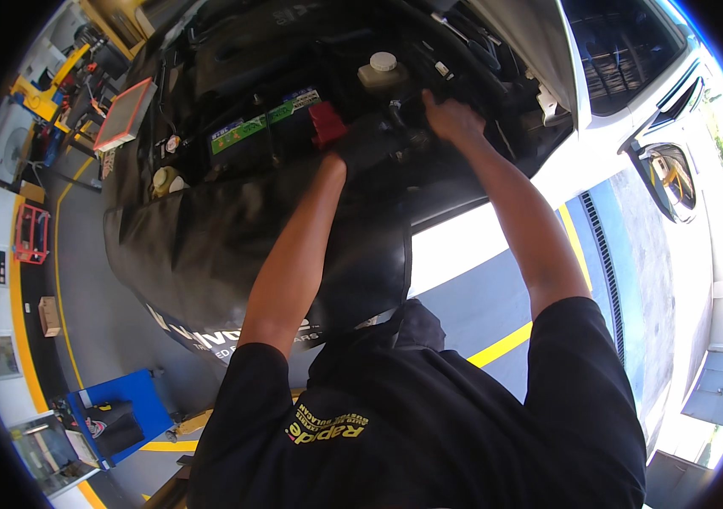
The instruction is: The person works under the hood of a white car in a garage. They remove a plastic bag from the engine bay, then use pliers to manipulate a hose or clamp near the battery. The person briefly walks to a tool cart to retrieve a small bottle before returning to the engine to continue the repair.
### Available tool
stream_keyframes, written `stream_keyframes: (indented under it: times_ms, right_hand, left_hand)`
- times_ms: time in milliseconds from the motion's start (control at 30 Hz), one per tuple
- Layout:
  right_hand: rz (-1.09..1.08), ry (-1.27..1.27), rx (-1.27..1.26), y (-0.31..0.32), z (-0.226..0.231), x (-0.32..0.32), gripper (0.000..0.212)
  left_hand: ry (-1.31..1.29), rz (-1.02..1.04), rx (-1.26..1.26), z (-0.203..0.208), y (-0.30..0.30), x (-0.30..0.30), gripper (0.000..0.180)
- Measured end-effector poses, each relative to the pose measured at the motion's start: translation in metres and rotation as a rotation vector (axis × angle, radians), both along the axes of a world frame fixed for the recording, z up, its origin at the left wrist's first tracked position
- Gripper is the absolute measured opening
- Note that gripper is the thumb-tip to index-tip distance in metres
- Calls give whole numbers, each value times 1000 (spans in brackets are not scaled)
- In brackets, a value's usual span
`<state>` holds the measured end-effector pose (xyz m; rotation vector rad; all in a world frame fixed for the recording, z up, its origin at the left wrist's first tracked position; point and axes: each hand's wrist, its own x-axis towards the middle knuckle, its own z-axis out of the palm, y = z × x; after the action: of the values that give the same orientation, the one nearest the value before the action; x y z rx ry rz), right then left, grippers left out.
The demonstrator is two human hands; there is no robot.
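Both my arms reach into the engine bay of a white vehicle. My right hand (456, 121) is at the bay's right side, thumb raised and the other fingers curled down around something dark that I cannot make out. My left hand (366, 146) is lost in dark shadow just right of a red terminal cover (326, 125), so its fingers do not show. Left of that cover sits a battery with a green label (264, 123). Beyond my hands stands a pale fluid reservoir with a white cap (383, 64).
A black fender cover (268, 229) drapes over the vehicle's front edge. An air filter with an orange-red frame (126, 114) rests at the bay's left edge. The raised hood (540, 42) hangs at upper right. A blue cart (124, 416) and a red rack (32, 231) stand left.
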<state>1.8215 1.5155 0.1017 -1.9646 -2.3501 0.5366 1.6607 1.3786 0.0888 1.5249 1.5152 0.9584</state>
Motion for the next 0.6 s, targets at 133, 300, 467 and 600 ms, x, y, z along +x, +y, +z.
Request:
stream_keyframes:
  times_ms: [133,300,467,600]
  right_hand:
    - [4,-2,-18,3,-7,0,83]
    - [37,-39,76,-1,-5,-1,80]
    - [11,-39,47,1,5,1,82]
    - [8,-39,82,1,-2,-2,83]
  left_hand:
    - [-3,24,-28,-3,0,-1,50]
    - [-36,39,-43,-2,1,-2,52]
    - [31,32,-73,14,-2,2,55]
    - [27,56,-17,-3,2,-3,58]
